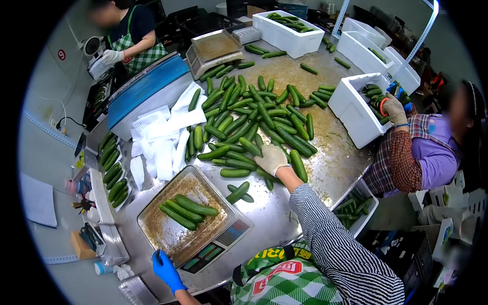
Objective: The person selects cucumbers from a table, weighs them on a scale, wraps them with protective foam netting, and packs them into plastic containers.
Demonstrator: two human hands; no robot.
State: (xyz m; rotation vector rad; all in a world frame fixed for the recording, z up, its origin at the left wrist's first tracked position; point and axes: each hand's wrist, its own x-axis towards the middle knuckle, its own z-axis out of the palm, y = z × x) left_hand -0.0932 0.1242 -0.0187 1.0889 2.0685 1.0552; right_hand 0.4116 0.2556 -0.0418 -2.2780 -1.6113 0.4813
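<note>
The right hand [271, 158], gloved, is laid partly curled on the cucumber pile [258, 113]; whether one is gripped cannot be told. The left hand [168, 271], blue-gloved, is held loosely open beside the scale [237, 233], where three cucumbers [184, 211] are borne.

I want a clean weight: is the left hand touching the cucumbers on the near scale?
Apart. The head view shows bare, stained tray between the left hand and the cucumbers.
</note>
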